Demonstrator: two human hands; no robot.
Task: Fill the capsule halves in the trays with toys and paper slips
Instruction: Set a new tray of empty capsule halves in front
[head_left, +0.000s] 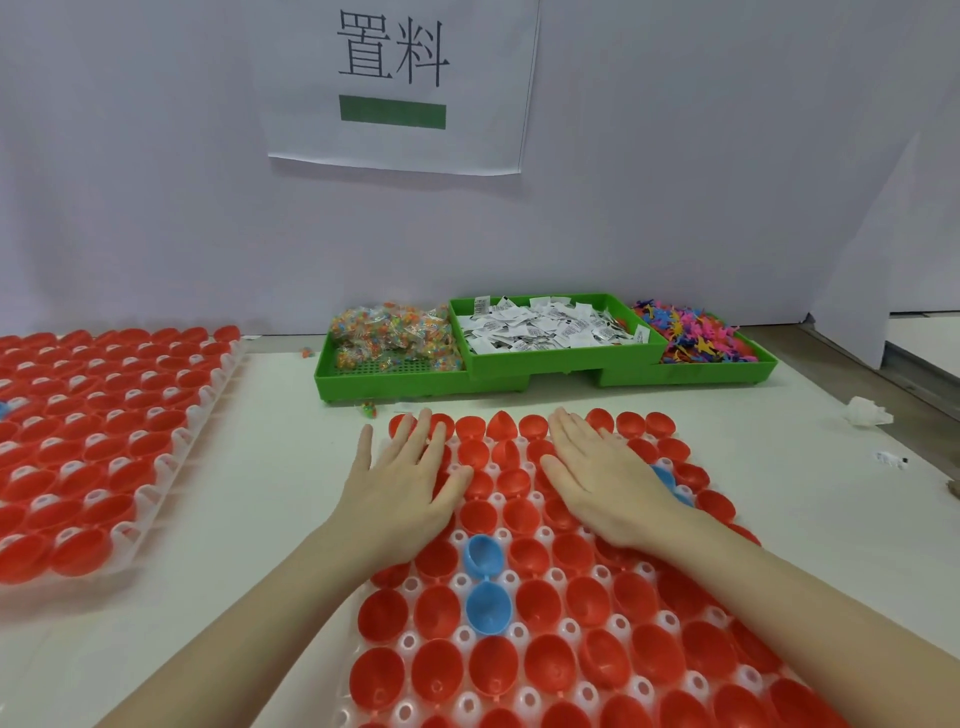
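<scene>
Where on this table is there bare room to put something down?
A bare strip of table lies between the left capsule tray and the near capsule tray under both hands. More bare table lies right of the near tray, by the crumpled tissue. The back is crowded with green bins.

Both hands lie flat on the far rows of the near capsule tray (524, 670), the left hand (402, 483) and right hand (605, 483) side by side with a strip of red capsule halves (511, 480) open between them. Beyond the fingertips, a narrow band of white tabletop (291, 467) separates the tray from three green bins (545, 364) ranged against the back wall (156, 208). A stray candy packet (370, 409) sits in that band. To the left, a broad bare lane of tabletop runs between the near tray and a second capsule tray (171, 452). At far right, crumpled paper (866, 411) lies on the table.
</scene>
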